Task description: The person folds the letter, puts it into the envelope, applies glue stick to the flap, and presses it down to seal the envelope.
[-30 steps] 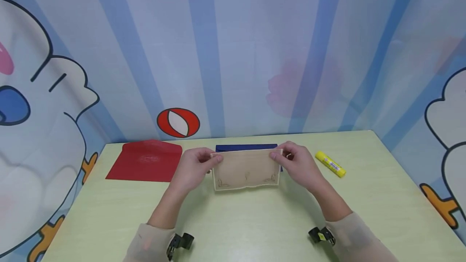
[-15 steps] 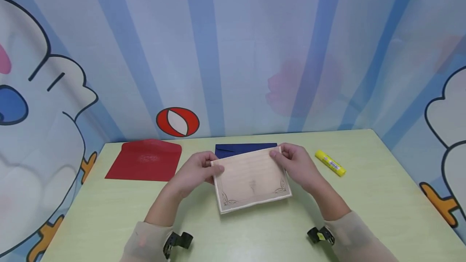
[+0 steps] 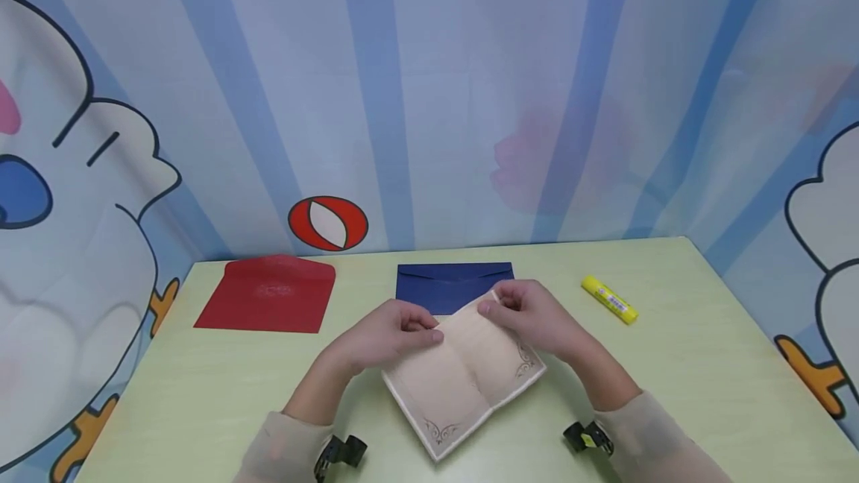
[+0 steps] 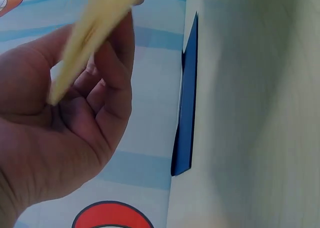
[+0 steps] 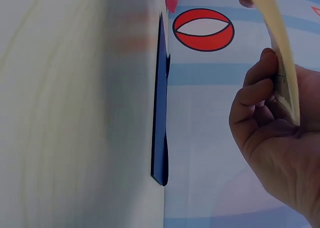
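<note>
A beige sheet of decorative paper (image 3: pixel 439 393) with scrollwork in its corners hangs tilted above the table, a crease down its middle. My left hand (image 3: pixel 389 335) pinches its upper left edge between thumb and fingers. At the upper right corner, my right hand (image 3: pixel 537 317) grips it the same way. Both wrist views show the paper (image 4: pixel 95 33) nearly edge-on, with fingers curled behind it. Just beyond the hands lies a dark blue envelope (image 3: pixel 429 289), its near right part hidden by the paper and right hand.
A red envelope (image 3: pixel 268 300) with its flap raised lies at the back left of the pale table (image 3: pixel 684 364). A yellow glue stick (image 3: pixel 609 300) rests at the back right. Behind the table hangs a blue striped cartoon backdrop (image 3: pixel 463 95).
The paper has come down and toward me, turned clockwise, and now bends along its middle crease. Both hands have moved with it, drawing closer together. More of the blue envelope shows.
</note>
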A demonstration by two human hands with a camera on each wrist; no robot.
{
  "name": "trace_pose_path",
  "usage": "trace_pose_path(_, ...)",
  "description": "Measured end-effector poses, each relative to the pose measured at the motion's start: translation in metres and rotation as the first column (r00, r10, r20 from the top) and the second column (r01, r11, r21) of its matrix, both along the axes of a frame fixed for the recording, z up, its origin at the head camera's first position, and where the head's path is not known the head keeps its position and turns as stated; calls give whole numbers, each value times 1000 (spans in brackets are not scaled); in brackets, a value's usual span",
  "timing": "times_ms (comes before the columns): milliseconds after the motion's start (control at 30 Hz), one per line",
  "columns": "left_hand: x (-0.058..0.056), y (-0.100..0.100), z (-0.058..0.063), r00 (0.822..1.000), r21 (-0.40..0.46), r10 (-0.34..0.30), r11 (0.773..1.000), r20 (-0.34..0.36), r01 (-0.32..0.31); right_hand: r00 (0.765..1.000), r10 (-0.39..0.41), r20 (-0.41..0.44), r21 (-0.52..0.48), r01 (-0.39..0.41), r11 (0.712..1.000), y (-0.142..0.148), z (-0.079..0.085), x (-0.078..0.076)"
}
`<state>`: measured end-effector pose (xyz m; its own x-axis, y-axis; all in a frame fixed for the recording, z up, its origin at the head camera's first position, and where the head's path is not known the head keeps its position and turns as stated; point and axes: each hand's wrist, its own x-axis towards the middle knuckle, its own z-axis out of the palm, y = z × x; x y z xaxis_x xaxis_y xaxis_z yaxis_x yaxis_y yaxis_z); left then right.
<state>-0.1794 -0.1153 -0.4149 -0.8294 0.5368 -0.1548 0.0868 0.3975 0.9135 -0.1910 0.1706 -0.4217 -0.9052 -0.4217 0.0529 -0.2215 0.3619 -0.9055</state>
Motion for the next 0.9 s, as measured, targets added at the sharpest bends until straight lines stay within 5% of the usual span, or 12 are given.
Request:
trace_pose_path(167, 4, 8, -1, 999, -8, 45, 999, -24, -45, 1000, 8, 0, -5, -8, 1000, -2, 0, 1)
trace_pose_path(333, 3, 8, -4, 980, -4, 201, 980, 0, -201, 995, -81, 63, -41, 84, 996, 0, 0, -2)
trace_pose_path(567, -3, 5, -10, 889, 148, 447, 877, 96, -457, 963, -181, 201, -123, 208, 970, 6, 1, -7)
trace_pose_path(800, -6, 10, -12, 812, 265, 523, 770, 258, -580, 941, -125, 315, -208, 197, 958, 1, -4, -7)
trace_pose_path(900, -7, 13, -15, 795, 292, 524, 743, 304, -602, 942, -109, 318, -211, 182, 960, -3, -6, -5)
